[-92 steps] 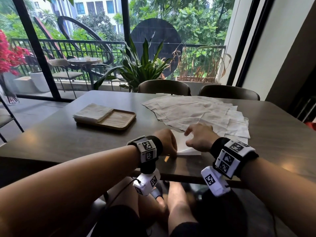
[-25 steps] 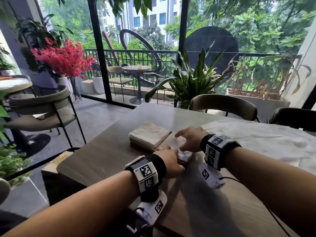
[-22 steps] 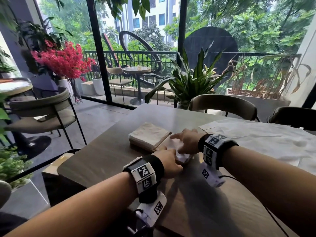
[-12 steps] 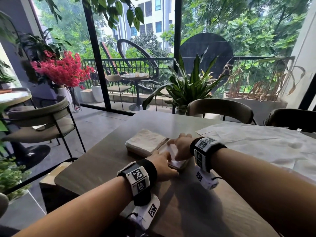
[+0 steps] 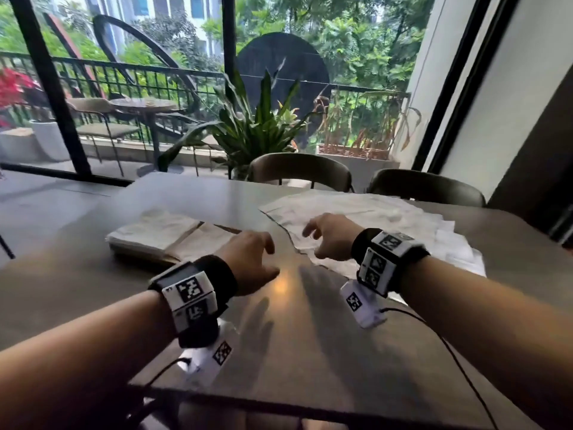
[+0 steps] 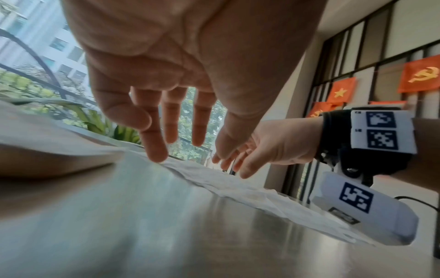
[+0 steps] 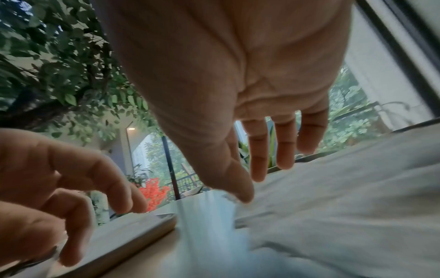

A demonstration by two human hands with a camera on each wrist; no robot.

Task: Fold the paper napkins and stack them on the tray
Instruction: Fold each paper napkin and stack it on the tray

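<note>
While head view hides palms, wrist views show left hand (image 6: 152, 62) and right hand (image 7: 238, 75) spread, empty

Both forearms stretched forward above the table (image 5: 310, 352), palms down. Left hand (image 5: 248, 262) empty, fingers loosely spread over bare tabletop. Right hand (image 5: 328, 240) alongside, fingers relaxed and hanging downward, gripping nothing.

Across the table (image 5: 192, 193) from you stand two empty chairs (image 5: 299, 169). Behind them a leafy potted plant (image 5: 257, 125) sits at the window, with a balcony railing (image 5: 139, 76), a small round table (image 5: 144, 103) and red flowers (image 5: 14, 86) outside. Red flags (image 6: 341, 92) hang on the wall.
</note>
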